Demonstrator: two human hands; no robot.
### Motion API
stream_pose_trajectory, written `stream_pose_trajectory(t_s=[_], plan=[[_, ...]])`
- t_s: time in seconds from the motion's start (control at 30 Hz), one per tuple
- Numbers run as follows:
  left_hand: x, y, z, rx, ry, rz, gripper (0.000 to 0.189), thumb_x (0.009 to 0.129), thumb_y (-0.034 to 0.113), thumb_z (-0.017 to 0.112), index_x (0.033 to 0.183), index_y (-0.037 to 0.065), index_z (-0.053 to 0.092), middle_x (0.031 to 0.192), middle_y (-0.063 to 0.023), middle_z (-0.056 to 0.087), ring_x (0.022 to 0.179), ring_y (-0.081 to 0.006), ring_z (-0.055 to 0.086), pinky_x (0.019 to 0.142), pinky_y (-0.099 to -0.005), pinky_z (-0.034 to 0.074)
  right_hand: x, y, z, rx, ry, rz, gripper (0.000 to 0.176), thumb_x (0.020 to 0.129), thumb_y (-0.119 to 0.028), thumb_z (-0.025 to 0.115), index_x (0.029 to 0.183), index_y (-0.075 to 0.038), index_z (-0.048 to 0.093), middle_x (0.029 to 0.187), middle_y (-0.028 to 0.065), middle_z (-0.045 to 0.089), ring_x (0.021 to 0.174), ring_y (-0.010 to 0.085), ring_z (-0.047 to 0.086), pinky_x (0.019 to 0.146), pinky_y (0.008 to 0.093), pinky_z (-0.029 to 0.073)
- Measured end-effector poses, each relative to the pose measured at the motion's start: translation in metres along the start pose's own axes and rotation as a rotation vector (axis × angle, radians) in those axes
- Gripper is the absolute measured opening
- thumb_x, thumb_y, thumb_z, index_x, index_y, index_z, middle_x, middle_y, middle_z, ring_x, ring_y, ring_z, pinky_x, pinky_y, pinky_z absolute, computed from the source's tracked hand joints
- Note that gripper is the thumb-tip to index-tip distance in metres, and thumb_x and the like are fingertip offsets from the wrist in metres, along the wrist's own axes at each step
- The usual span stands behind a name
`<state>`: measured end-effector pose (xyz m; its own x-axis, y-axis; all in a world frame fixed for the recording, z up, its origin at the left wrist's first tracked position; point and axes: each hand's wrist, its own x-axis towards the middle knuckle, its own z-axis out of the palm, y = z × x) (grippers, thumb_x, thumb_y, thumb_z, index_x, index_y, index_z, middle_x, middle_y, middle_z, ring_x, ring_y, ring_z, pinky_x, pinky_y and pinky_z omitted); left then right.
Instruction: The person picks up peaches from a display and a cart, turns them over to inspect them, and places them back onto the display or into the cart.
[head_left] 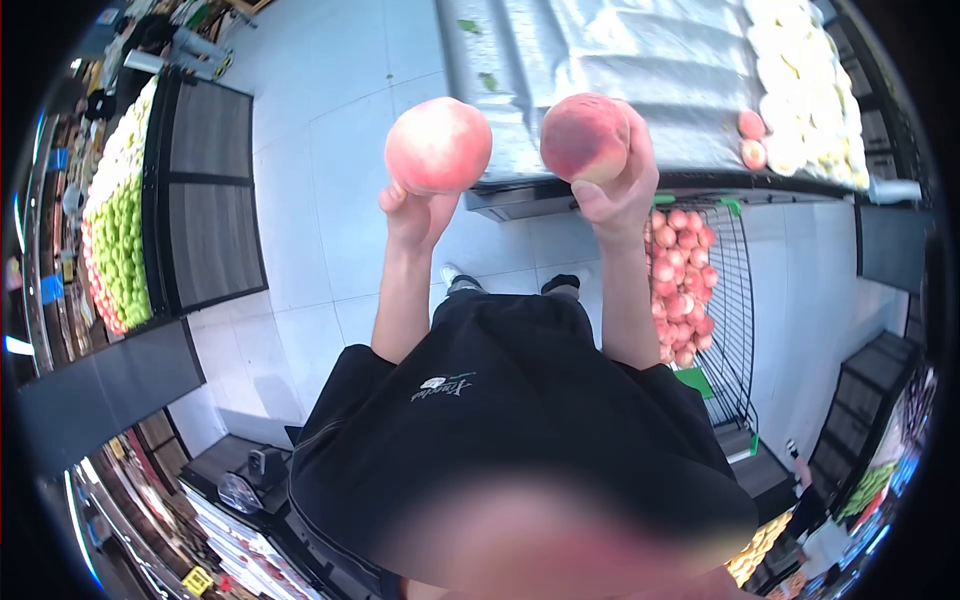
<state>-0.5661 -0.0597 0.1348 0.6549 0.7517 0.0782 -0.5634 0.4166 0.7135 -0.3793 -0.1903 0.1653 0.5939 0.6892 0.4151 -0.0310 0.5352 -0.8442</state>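
The left hand [415, 212] is clamping its grip from below on a pink peach [438, 145] sitting at its twelve o'clock, while the right hand [618, 185], nearer the bench [600, 60], is likewise clamping a second peach [583, 137].

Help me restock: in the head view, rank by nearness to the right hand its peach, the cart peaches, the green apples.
1. The peach in the right hand, touching.
2. Cart peaches, just right of it.
3. Green apples, far left.
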Motion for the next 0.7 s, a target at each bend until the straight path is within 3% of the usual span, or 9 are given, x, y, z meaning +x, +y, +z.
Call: stream_pose_trajectory(t_s=[0.03, 0.17, 0.27, 0.33, 0.43, 0.57, 0.7], plan=[[-0.010, 0.018, -0.022, -0.009, 0.014, 0.025, 0.097, 0.061, 0.058, 0.082, 0.139, 0.014, 0.044, 0.134, -0.0067, 0.050, 0.121, -0.0254, 0.050, 0.098, -0.0443, 0.044, 0.001, 0.013, 0.028, -0.057, 0.001, -0.052, 0.084, 0.060, -0.010, 0.082, 0.134, 0.004, 0.044, 0.122, 0.0097, 0.053, 0.118, 0.0211, 0.053, 0.103, 0.0365, 0.043], [-0.036, 0.090, -0.112, 0.009, 0.041, 0.043, 0.097, 0.063, 0.059, 0.080, 0.139, 0.011, 0.044, 0.136, -0.0065, 0.049, 0.125, -0.0241, 0.047, 0.104, -0.0424, 0.039, 0.003, 0.053, 0.141, -0.162, 0.004, -0.028, 0.078, 0.057, -0.007, 0.081, 0.128, 0.000, 0.049, 0.123, 0.0088, 0.051, 0.116, 0.0212, 0.053, 0.103, 0.0359, 0.042], [-0.051, 0.133, -0.160, 0.025, 0.110, 0.058, 0.098, 0.065, 0.060, 0.078, 0.140, 0.008, 0.043, 0.136, -0.0064, 0.049, 0.127, -0.0226, 0.047, 0.108, -0.0402, 0.036, 0.008, 0.087, 0.207, -0.189, -0.115, -0.102, 0.077, 0.056, -0.008, 0.082, 0.127, 0.000, 0.051, 0.120, 0.0091, 0.052, 0.115, 0.0218, 0.054, 0.102, 0.0358, 0.043], [-0.054, 0.157, -0.186, 0.019, 0.150, 0.092, 0.098, 0.066, 0.059, 0.078, 0.140, 0.006, 0.041, 0.136, -0.0071, 0.049, 0.126, -0.0221, 0.047, 0.108, -0.0399, 0.036, 0.009, 0.097, 0.246, -0.106, -0.157, -0.014, 0.079, 0.060, -0.019, 0.083, 0.128, 0.001, 0.049, 0.121, 0.0101, 0.054, 0.114, 0.0218, 0.055, 0.101, 0.0357, 0.043], [-0.054, 0.179, -0.217, -0.022, 0.176, 0.152, 0.097, 0.069, 0.055, 0.079, 0.141, 0.004, 0.039, 0.135, -0.0088, 0.049, 0.125, -0.0221, 0.049, 0.106, -0.0410, 0.039, 0.007, 0.114, 0.284, 0.017, -0.163, 0.139, 0.086, 0.064, -0.034, 0.082, 0.132, 0.003, 0.045, 0.126, 0.0116, 0.054, 0.116, 0.0213, 0.055, 0.102, 0.0359, 0.043], [-0.040, 0.205, -0.244, -0.021, 0.157, 0.219, 0.096, 0.069, 0.052, 0.080, 0.141, 0.005, 0.039, 0.134, -0.0091, 0.050, 0.125, -0.0234, 0.050, 0.104, -0.0421, 0.042, 0.018, 0.144, 0.314, 0.215, -0.164, 0.295, 0.093, 0.065, -0.041, 0.082, 0.136, 0.004, 0.042, 0.128, 0.0126, 0.054, 0.122, 0.0232, 0.053, 0.105, 0.0375, 0.043], [-0.021, 0.229, -0.257, 0.016, 0.134, 0.238, 0.096, 0.068, 0.043, 0.085, 0.143, 0.008, 0.037, 0.134, -0.0112, 0.050, 0.125, -0.0265, 0.051, 0.098, -0.0433, 0.050, 0.043, 0.161, 0.328, 0.122, -0.308, 0.290, 0.095, 0.066, -0.045, 0.084, 0.136, 0.004, 0.043, 0.128, 0.0129, 0.054, 0.120, 0.0236, 0.055, 0.104, 0.0385, 0.044]])
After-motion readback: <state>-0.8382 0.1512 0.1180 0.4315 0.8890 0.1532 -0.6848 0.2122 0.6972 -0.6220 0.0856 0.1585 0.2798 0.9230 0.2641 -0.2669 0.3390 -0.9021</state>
